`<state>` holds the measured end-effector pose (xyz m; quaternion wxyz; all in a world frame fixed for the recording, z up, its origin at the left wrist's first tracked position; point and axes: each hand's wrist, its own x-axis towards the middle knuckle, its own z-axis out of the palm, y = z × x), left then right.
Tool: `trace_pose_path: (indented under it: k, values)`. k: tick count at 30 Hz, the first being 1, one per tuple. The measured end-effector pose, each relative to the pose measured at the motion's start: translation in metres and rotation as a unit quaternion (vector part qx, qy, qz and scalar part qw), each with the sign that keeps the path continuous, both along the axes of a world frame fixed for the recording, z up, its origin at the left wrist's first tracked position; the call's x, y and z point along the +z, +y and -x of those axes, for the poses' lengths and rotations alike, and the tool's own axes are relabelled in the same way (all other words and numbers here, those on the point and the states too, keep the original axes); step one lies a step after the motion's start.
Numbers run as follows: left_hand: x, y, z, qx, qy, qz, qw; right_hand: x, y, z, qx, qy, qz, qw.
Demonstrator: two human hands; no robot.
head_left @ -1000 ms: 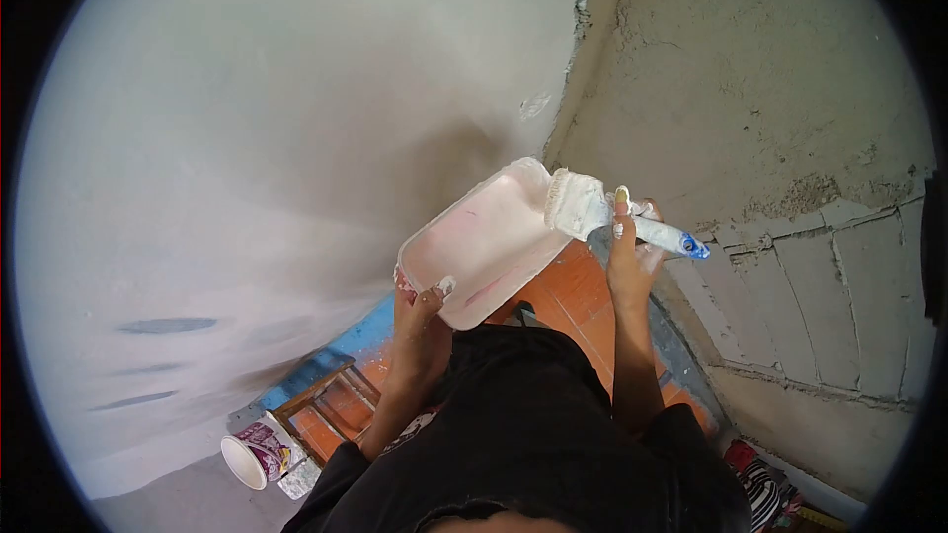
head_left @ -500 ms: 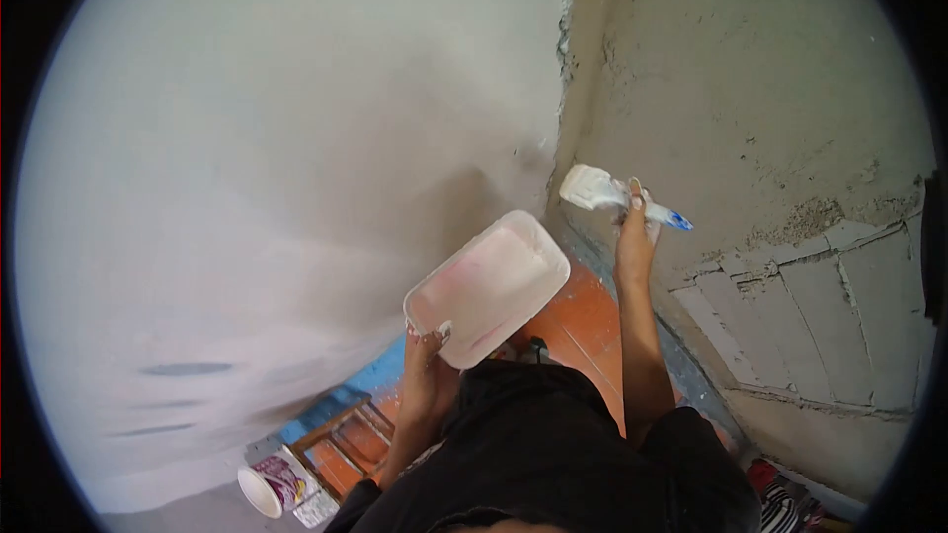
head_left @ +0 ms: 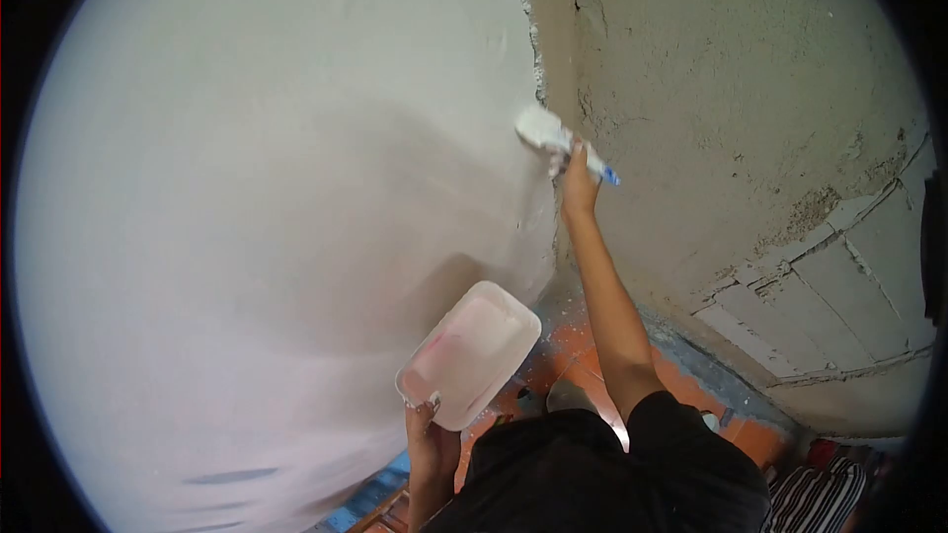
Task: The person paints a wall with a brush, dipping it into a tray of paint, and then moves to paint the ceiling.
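My right hand is closed round the handle of a paintbrush whose bristles are thick with white paint. The bristle end overlaps the edge of the white-painted wall, near the corner, and the blue handle tip points down to the right. Lower down, my left hand grips a shallow white plastic tray by its near end. The tray is tilted, with white and faint pink residue inside.
Bare grey plaster covers the wall on the right, with rough blocks exposed lower down. Below lies an orange tiled floor with paint spatter. Striped cloth sits at bottom right, and part of a wooden frame shows at bottom left.
My right hand has carried the brush up and left, from beside the corner onto the white wall's edge. The tray now sits lower in view. The view has shifted, and the paint bucket has left it.
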<state>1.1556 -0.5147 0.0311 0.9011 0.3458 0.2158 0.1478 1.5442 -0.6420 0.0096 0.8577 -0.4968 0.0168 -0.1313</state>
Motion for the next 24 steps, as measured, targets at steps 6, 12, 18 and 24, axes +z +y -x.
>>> trace_pose_path:
  k: [6,12,18,24]
  values:
    - [0.001,0.002,-0.008,-0.003,-0.009,-0.012,1.000,-0.046,-0.015,-0.004,-0.011,0.014,0.104,0.994]
    - [0.011,-0.020,-0.013,0.021,-0.005,0.007,1.000,0.138,-0.019,-0.013,-0.039,-0.115,0.227,0.966]
    - [0.025,-0.043,-0.015,0.056,0.000,0.002,0.998,0.183,-0.013,-0.017,-0.021,-0.181,0.108,0.977]
    - [0.027,-0.060,-0.024,0.070,-0.010,-0.026,0.997,-0.026,0.000,0.012,-0.010,-0.006,0.119,0.993]
